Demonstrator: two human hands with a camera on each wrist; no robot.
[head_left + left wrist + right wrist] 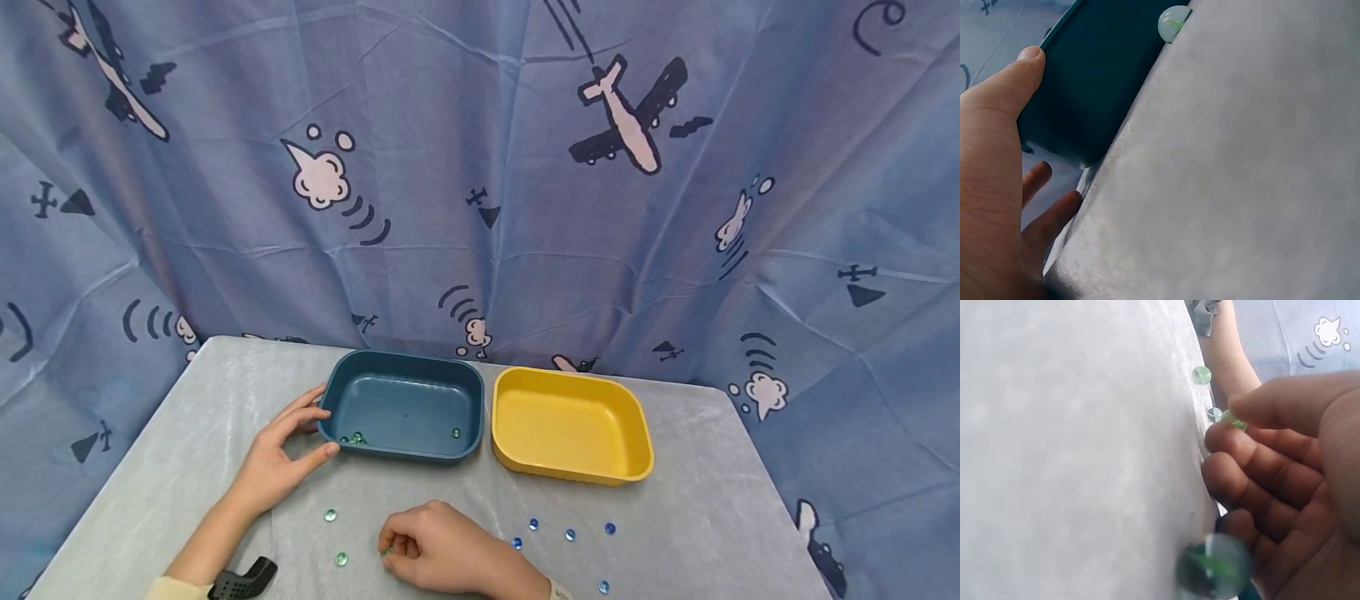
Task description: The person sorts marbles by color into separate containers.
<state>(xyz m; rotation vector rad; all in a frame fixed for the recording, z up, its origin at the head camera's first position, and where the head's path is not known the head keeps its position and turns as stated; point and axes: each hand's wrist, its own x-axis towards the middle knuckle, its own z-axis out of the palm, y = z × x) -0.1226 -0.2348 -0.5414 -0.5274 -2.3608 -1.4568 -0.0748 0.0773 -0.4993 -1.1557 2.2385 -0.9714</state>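
A dark blue-green plastic box (405,454) has several small green glass marbles (358,437) on its floor, mostly in the front left corner. My left hand (272,467) rests against that corner, thumb by the front wall and relaxed fingers at the left side. In the left wrist view the thumb (1030,59) touches the rim. My right hand (442,546) is low over the cloth in front of the box, with its fingers curled. Between thumb and forefinger it pinches a green marble (1235,420). Two green marbles (341,559) lie on the cloth between the hands.
A yellow box (573,475) stands right of the blue-green one. In front of it several blue marbles (570,534) are scattered on the pale cloth-covered table (712,500). A blue patterned curtain (420,167) hangs behind the table's back edge. A blurred green marble (1215,565) is close to the right wrist camera.
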